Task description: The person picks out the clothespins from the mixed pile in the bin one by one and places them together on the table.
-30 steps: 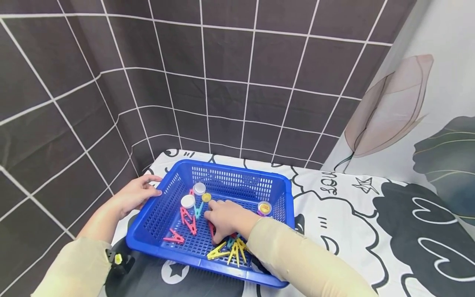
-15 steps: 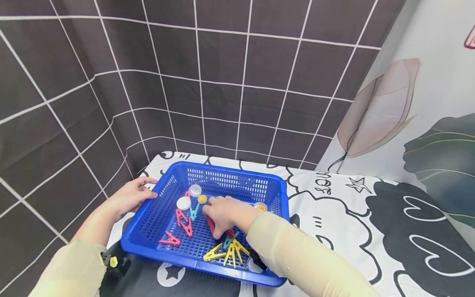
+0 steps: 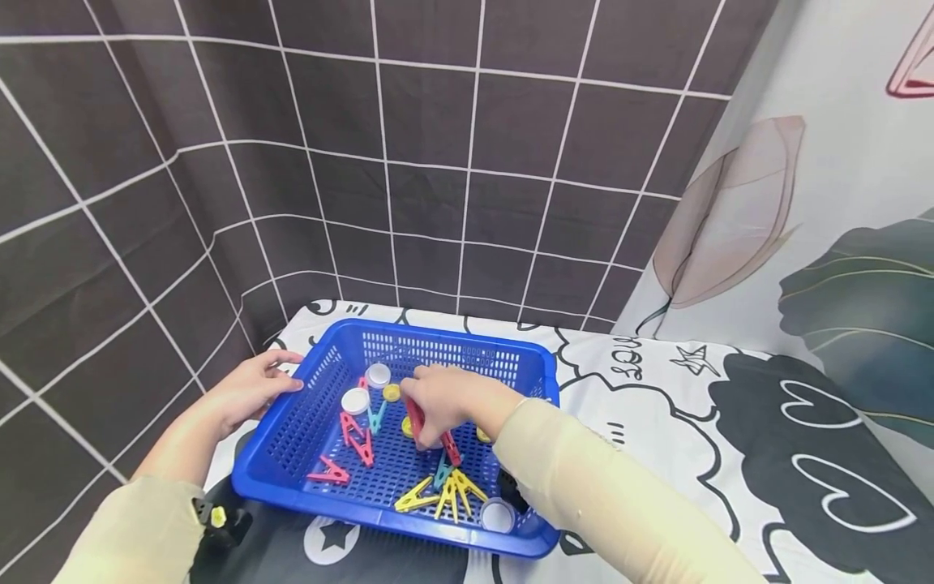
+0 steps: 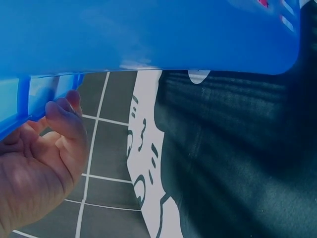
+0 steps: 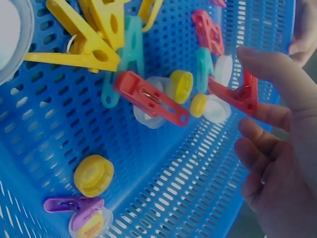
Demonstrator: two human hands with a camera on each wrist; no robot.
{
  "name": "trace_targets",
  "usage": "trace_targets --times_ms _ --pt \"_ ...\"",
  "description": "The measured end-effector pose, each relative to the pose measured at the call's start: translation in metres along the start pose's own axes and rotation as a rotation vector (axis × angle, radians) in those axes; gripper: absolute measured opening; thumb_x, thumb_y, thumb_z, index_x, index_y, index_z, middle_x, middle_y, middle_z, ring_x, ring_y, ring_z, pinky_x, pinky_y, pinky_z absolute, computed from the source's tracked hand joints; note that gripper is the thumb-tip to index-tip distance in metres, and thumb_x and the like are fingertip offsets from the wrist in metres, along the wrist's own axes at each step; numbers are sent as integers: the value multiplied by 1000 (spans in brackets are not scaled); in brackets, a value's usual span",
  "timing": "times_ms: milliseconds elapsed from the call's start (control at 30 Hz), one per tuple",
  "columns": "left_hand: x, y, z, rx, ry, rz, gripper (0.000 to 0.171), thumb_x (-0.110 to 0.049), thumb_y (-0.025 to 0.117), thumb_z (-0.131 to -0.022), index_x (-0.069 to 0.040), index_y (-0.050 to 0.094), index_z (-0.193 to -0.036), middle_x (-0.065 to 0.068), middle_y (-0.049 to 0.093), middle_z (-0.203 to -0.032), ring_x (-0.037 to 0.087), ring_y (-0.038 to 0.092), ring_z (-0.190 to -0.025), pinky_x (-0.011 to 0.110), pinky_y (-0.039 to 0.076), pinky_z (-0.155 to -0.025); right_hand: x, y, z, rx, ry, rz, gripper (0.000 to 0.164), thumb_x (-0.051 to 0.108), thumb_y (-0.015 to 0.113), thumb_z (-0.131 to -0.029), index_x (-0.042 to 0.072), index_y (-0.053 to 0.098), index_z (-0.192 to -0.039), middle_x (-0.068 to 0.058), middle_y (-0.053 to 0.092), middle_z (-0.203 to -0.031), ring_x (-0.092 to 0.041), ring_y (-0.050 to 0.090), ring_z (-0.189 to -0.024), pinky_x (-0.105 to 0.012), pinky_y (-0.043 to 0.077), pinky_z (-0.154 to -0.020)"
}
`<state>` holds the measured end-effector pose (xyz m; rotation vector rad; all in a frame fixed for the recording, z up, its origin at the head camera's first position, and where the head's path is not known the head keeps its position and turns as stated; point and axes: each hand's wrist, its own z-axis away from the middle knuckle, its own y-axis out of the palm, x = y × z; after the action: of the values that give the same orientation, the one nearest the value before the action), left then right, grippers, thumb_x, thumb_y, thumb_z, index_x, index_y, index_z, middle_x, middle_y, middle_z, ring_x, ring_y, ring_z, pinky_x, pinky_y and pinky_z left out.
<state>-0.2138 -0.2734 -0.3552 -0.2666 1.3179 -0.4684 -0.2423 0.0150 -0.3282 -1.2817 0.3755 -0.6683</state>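
My right hand (image 3: 448, 397) is inside the blue plastic basket (image 3: 445, 333), pinching a red clothespin (image 5: 237, 94) between thumb and index finger. The remaining fingers are bent loosely below it in the right wrist view. A second red clothespin (image 5: 151, 97) lies close by, over a teal clothespin (image 5: 131, 49) and a clear cap. My left hand (image 3: 257, 388) grips the basket's left rim; in the left wrist view its fingers (image 4: 67, 121) curl against the basket's edge. Several yellow clothespins (image 3: 416, 495) lie near the basket's front.
Red clothespins (image 3: 357, 438), a teal one (image 3: 376, 418) and white caps (image 3: 355, 401) lie in the basket's left half. A yellow cap (image 5: 94, 175) and a purple clothespin (image 5: 74, 204) also lie inside. The basket stands on a patterned cloth (image 3: 606, 422) before a dark tiled-pattern curtain (image 3: 423, 203).
My right hand has risen slightly with the red clothespin, uncovering a yellow cap and the second red clothespin. The left hand stays on the rim. The head view has shifted a little.
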Motion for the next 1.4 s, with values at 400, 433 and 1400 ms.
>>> trace_targets --times_ms 400,433,1400 --pt "-1 -1 1 8 3 -1 55 -16 57 -91 0 32 -137 18 60 -106 23 65 -77 40 55 -66 -8 -9 9 -10 9 -142 54 26 81 -70 12 52 -114 4 53 -89 -10 50 -78 -22 44 -67" --pt "-1 -1 1 10 4 -3 55 -17 57 -91 0 32 -137 18 60 -106 23 65 -77 40 55 -67 -10 -9 9 -12 7 -148 54 26 81 -71 11 52 -114 3 55 -90 -11 50 -79 -22 44 -68" --pt "0 0 2 26 24 6 55 -16 57 -91 2 31 -137 17 60 -105 21 63 -79 39 55 -66 -67 -17 52 -163 111 -292 59 13 74 -71 1 45 -121 -7 56 -106 -18 54 -95 -33 45 -89"
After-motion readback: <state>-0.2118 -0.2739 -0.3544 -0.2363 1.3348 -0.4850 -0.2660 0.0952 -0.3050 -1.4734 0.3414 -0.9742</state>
